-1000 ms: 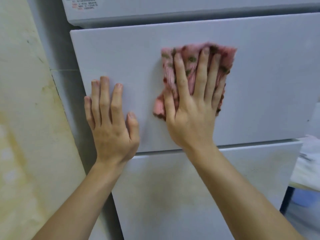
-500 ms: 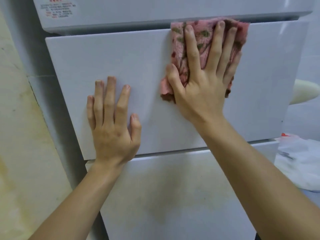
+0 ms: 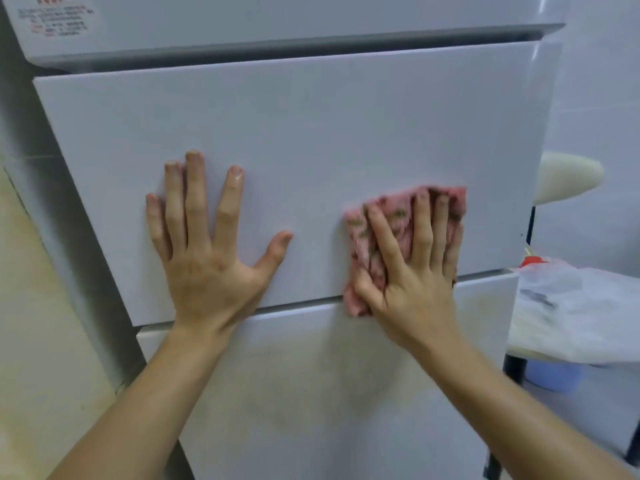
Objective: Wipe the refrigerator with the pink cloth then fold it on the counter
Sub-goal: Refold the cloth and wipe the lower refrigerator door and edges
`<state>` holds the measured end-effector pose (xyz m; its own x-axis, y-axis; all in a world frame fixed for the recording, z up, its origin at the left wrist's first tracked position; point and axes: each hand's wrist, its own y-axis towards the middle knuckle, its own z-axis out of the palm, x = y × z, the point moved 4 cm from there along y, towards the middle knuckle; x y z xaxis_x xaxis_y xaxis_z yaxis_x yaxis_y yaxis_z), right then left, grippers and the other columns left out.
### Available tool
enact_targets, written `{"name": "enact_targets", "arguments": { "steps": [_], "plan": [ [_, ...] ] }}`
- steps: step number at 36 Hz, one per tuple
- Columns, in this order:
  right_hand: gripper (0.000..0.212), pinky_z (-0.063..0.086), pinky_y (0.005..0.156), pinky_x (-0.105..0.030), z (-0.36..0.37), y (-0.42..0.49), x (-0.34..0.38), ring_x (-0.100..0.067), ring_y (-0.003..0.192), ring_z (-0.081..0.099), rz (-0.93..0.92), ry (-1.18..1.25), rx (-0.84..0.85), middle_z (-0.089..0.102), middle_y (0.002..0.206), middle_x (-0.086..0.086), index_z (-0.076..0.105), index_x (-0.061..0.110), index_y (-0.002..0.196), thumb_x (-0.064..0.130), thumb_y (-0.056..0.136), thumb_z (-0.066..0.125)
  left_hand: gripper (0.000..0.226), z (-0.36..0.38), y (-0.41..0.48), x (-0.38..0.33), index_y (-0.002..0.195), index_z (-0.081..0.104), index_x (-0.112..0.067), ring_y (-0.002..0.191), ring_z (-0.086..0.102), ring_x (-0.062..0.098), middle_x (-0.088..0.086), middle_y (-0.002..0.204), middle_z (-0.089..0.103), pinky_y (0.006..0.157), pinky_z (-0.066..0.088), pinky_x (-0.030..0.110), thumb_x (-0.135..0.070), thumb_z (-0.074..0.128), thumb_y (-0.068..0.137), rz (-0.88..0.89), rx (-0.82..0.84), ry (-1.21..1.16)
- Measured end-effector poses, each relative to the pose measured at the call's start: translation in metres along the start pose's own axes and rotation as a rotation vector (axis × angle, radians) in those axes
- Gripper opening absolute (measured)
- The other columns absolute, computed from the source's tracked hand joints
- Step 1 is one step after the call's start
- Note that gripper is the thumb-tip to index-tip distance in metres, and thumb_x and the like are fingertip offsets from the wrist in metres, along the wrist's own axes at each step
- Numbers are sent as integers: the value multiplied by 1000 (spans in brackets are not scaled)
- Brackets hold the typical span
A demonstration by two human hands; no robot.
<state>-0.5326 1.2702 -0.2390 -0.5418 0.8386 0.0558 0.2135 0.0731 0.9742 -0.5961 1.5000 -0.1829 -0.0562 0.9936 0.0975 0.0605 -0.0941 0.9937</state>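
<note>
the refrigerator (image 3: pixel 311 126) is touched on its middle drawer front by both hands. the left hand (image 3: pixel 207 258) is laid flat, fingers spread, nothing held. the pink cloth (image 3: pixel 358 240) is pressed against the drawer's lower right part beneath the flat right hand (image 3: pixel 412 282), its edges showing past the fingertips and beside the thumb.

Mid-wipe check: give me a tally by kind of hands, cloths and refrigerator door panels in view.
Hands: 2, left hand, right hand
Pink cloth: 1
Refrigerator door panels: 3, top, middle, lower
Total: 6
</note>
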Motion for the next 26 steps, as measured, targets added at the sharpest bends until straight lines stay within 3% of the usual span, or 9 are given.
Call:
{"name": "enact_targets", "arguments": {
  "steps": [7,10,14,18,23,26],
  "plan": [
    [64,10,127,-64,-23,129,-11,-43,159,17,131,6,-183,22,170,-23,39,27,162,52,103,46,80,6,0,-5,159,46,-16,154,28,48,27,165,32,124,20,67,-65,62,98,-10,-16,26],
    [57,13,127,-63,-18,108,-14,-43,159,20,116,-11,-220,26,169,-23,41,25,161,42,106,44,80,8,-2,-4,159,45,-16,154,28,48,27,165,32,123,21,69,-64,63,98,-11,-25,17],
    [62,10,129,-61,-6,33,-22,-44,160,14,90,29,-124,17,171,-23,35,23,162,31,103,48,78,7,-2,-5,159,44,-16,154,27,48,25,166,32,123,20,70,-63,62,99,-7,-17,11],
    [60,17,125,-69,5,-42,-44,-48,159,14,44,-10,-26,19,169,-27,29,20,163,35,107,44,71,9,-4,-13,158,46,-17,155,29,43,19,167,33,122,19,72,-57,60,102,20,-1,-9],
    [73,12,128,-64,-4,-25,-54,-47,158,18,29,30,-30,22,169,-26,34,26,161,34,92,54,69,12,-2,-22,157,48,-17,155,28,45,20,167,34,122,18,73,-55,60,101,14,1,-28],
    [70,10,128,-65,-16,22,-66,-45,158,17,103,54,-114,20,169,-27,39,26,161,37,94,55,69,12,-3,-21,158,47,-17,155,27,46,20,167,33,122,17,73,-54,59,102,2,10,-31]
  ]
}}
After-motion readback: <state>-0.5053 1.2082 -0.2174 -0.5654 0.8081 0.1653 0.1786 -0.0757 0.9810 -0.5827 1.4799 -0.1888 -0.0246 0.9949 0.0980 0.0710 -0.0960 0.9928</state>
